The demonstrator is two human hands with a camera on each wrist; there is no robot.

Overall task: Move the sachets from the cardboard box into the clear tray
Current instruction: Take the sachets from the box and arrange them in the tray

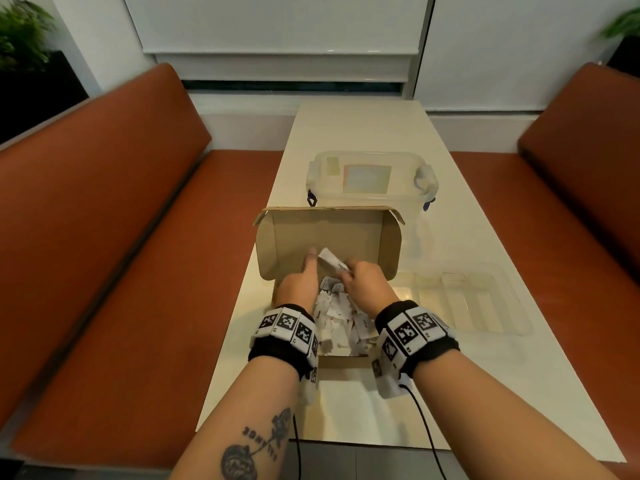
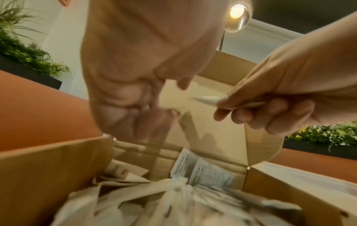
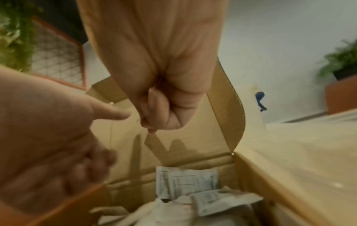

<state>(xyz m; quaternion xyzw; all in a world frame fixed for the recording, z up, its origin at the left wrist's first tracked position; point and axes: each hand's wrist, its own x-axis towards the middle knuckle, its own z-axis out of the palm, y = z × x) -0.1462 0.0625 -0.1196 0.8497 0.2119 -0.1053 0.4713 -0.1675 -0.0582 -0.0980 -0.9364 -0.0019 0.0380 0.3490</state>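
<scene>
The open cardboard box [image 1: 329, 233] stands in front of me with its lid up and a heap of white sachets [image 1: 337, 317] inside. Both hands are over the heap. My right hand [image 1: 348, 268] pinches a white sachet [image 1: 332, 261] lifted above the pile; the left wrist view shows this sachet [image 2: 206, 99] edge-on between thumb and fingers of the right hand [image 2: 228, 107]. My left hand [image 1: 308, 268] hovers beside it, thumb out, fingers loosely curled, holding nothing. The clear tray [image 1: 467, 306] lies to the right of the box with nothing in it.
A clear lidded container [image 1: 370, 181] with blue latches stands behind the box. The narrow pale table [image 1: 363, 126] runs away from me between two orange bench seats [image 1: 121, 237]. Cables hang from both wrist bands at the near table edge.
</scene>
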